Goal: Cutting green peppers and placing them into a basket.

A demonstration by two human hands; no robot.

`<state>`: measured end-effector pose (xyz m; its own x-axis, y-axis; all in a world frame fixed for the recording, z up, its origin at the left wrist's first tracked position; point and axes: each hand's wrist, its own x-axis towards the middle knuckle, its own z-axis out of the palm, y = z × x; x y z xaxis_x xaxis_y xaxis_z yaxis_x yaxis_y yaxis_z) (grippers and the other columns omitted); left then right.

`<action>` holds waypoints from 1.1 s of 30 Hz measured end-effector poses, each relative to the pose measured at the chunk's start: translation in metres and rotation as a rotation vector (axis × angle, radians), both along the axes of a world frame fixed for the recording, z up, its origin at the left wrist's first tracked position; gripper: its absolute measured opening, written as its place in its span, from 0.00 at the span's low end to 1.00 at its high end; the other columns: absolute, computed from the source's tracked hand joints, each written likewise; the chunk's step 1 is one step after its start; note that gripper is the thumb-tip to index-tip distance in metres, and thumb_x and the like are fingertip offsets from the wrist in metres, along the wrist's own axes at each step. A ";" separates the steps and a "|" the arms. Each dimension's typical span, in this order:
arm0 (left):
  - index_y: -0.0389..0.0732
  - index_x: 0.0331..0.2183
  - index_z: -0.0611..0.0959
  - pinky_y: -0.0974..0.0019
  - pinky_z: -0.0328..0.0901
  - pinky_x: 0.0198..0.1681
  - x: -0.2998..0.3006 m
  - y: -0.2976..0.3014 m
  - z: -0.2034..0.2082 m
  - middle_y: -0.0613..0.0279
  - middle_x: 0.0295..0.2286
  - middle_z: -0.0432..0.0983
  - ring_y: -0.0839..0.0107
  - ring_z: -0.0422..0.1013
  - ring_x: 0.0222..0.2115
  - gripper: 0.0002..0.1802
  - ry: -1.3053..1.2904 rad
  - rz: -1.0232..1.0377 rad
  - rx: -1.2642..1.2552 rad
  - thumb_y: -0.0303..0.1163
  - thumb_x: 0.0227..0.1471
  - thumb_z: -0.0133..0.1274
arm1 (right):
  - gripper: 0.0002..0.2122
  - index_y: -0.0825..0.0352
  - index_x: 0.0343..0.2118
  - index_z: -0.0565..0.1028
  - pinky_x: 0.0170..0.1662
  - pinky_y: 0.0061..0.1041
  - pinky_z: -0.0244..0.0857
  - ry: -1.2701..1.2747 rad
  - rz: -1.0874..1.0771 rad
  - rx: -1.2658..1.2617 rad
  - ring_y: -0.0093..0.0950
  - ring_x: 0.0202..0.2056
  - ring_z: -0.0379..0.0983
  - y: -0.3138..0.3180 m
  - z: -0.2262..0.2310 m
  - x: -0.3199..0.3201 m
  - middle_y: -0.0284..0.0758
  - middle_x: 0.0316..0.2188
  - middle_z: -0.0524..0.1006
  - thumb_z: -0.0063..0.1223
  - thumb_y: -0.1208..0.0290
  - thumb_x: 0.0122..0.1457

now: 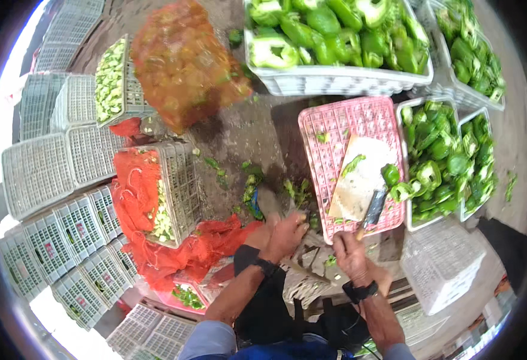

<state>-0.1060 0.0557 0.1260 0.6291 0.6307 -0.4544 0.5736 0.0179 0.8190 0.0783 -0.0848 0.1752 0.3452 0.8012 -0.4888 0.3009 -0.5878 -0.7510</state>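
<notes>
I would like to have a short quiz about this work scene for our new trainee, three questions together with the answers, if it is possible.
1. What tool does the person's right hand hold?
2. True or false: the cutting board lies directly on the ground.
3. In this view, where is the orange mesh sack?
A) Left of the pink plastic crate
B) Right of it
C) Under it

Key:
1. A knife.
2. False; it lies on the pink plastic crate.
3. A.

Head-worn fisheye: from above, facing down, near.
</notes>
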 end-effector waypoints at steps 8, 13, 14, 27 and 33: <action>0.39 0.45 0.81 0.59 0.72 0.39 -0.092 0.050 0.094 0.44 0.34 0.81 0.54 0.79 0.36 0.16 0.119 0.376 -0.053 0.32 0.53 0.59 | 0.04 0.68 0.38 0.76 0.25 0.25 0.67 0.077 -0.064 0.091 0.22 0.21 0.73 0.123 0.160 -0.029 0.34 0.19 0.75 0.53 0.75 0.63; 0.37 0.38 0.82 0.61 0.71 0.35 -0.206 0.055 0.090 0.52 0.31 0.81 0.63 0.79 0.31 0.13 0.123 0.591 0.100 0.33 0.52 0.58 | 0.06 0.69 0.37 0.75 0.26 0.26 0.69 0.040 -0.098 0.029 0.22 0.21 0.74 0.174 0.219 -0.044 0.36 0.20 0.77 0.52 0.71 0.65; 0.37 0.36 0.82 0.60 0.70 0.32 -0.236 0.048 0.083 0.54 0.28 0.80 0.64 0.77 0.29 0.11 0.170 0.610 -0.054 0.34 0.53 0.57 | 0.06 0.69 0.37 0.75 0.26 0.26 0.69 0.012 -0.102 0.063 0.22 0.21 0.74 0.182 0.225 -0.045 0.36 0.20 0.77 0.52 0.71 0.65; 0.43 0.25 0.80 0.58 0.66 0.22 -0.409 -0.018 0.143 0.59 0.24 0.75 0.62 0.72 0.20 0.09 0.501 0.264 -0.075 0.34 0.54 0.50 | 0.11 0.73 0.33 0.75 0.26 0.33 0.68 -0.385 -0.105 0.117 0.35 0.21 0.75 0.257 0.176 0.047 0.43 0.20 0.77 0.52 0.68 0.63; 0.41 0.24 0.77 0.63 0.65 0.16 -0.349 0.096 0.174 0.62 0.18 0.72 0.69 0.70 0.14 0.10 0.222 0.928 -0.679 0.32 0.56 0.49 | 0.16 0.73 0.26 0.75 0.34 0.48 0.67 -0.664 -0.260 0.062 0.52 0.28 0.75 0.277 0.117 0.118 0.53 0.23 0.76 0.50 0.62 0.61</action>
